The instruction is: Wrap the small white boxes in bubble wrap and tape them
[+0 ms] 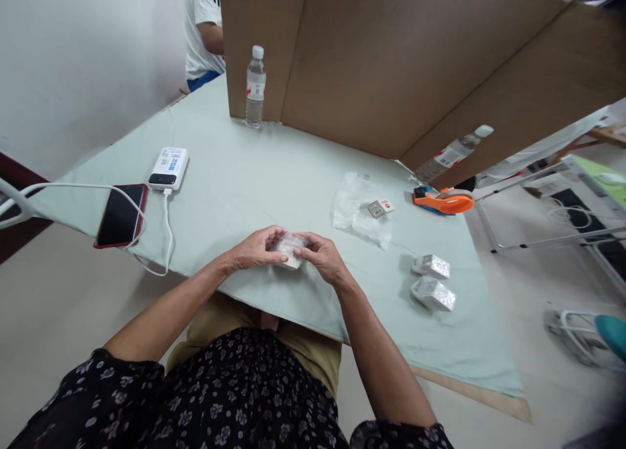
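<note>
Both hands are closed around a small box in bubble wrap (289, 250) at the table's near edge. My left hand (254, 248) grips its left side, thumb along the front. From the right, my right hand (320, 255) holds the other side with thumb and fingers. The fingers partly hide the box. To the right lies a flat sheet of bubble wrap (353, 204) with a small printed box (380, 208) on it. Farther right sit two wrapped boxes, one (431, 266) just behind the other (434, 294).
An orange tape dispenser (447, 202) lies near the right edge, close to a water bottle (454, 154). Another bottle (255, 87) stands by the cardboard partition (352, 64). A power bank (169, 167), cabled, and a phone (120, 216) lie left. A person (204, 35) is behind.
</note>
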### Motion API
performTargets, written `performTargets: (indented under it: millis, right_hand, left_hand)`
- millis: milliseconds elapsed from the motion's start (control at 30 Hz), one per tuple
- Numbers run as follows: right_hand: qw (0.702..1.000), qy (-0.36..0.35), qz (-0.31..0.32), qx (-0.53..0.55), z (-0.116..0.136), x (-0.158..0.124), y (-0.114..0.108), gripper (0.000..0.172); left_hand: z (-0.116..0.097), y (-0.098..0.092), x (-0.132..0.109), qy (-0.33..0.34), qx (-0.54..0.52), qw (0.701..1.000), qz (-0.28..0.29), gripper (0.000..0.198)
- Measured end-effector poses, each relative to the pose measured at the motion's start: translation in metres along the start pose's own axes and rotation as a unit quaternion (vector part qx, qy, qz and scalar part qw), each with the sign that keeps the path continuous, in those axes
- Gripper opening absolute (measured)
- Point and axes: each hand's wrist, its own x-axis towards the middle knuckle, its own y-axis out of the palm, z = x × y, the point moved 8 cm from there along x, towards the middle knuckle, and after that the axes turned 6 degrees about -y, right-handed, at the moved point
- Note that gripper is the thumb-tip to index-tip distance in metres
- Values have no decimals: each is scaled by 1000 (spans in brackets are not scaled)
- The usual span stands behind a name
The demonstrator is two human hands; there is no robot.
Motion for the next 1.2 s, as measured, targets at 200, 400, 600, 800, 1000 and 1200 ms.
performTargets:
  millis: [200,400,600,800,1000,1200]
  right_hand:
    - [997,50,-37,53,-9,-20,1,40]
    - [983,-32,-181,0,4,-18,-9,26]
    - [927,-160,-292,-173,23,-31,5,24]
    - [908,-180,-288,-246,25,-29,15,27]
    - [952,-102,-224,-183,24,-26,4,23]
    - [977,-35,-99,-184,30,-19,-5,18]
  left_hand:
    - [6,15,-12,-54,-93,994,-30,59]
    - [3,18,-12,-39,-27,997,-67,66]
    - [8,20,-20,2,56,988,-141,57]
    - [12,20,-23,31,35,995,-93,80]
    - [6,16,-20,17,-39,996,-80,82]
    - [-1,18,-15,-42,-43,996,-73,79]
